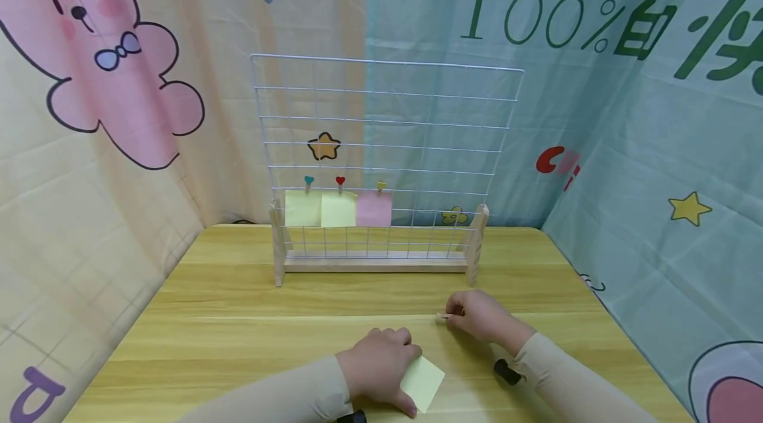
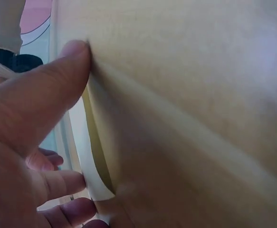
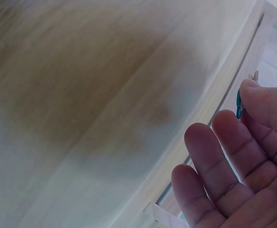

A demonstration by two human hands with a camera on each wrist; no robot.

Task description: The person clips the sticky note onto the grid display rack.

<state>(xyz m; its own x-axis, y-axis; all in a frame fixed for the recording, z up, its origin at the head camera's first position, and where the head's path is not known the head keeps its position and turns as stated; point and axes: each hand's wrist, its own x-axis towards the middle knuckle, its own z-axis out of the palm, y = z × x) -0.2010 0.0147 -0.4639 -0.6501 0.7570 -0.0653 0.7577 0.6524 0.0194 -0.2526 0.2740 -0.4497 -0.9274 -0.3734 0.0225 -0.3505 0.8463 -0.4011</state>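
Note:
Near the front of the table, my left hand point(image 1: 380, 365) holds a pale yellow sticky note point(image 1: 425, 383) between thumb and fingers. The left wrist view shows that note point(image 2: 83, 142) curved, its edge close to the tabletop. To the right and a little farther forward, my right hand point(image 1: 485, 318) pinches a small clothespin point(image 1: 443, 316) between thumb and index finger, just above the table. In the right wrist view the clothespin point(image 3: 239, 102) shows a teal part, mostly covered by the fingertips; the other fingers are loosely extended.
A white wire grid rack point(image 1: 387, 122) stands on a wooden base point(image 1: 375, 265) at the table's back. On it hang two yellow notes point(image 1: 303, 210) and a pink note point(image 1: 374, 210), held by heart-topped clothespins point(image 1: 340, 182). Printed curtains point(image 1: 644, 145) surround the wooden table point(image 1: 226, 317).

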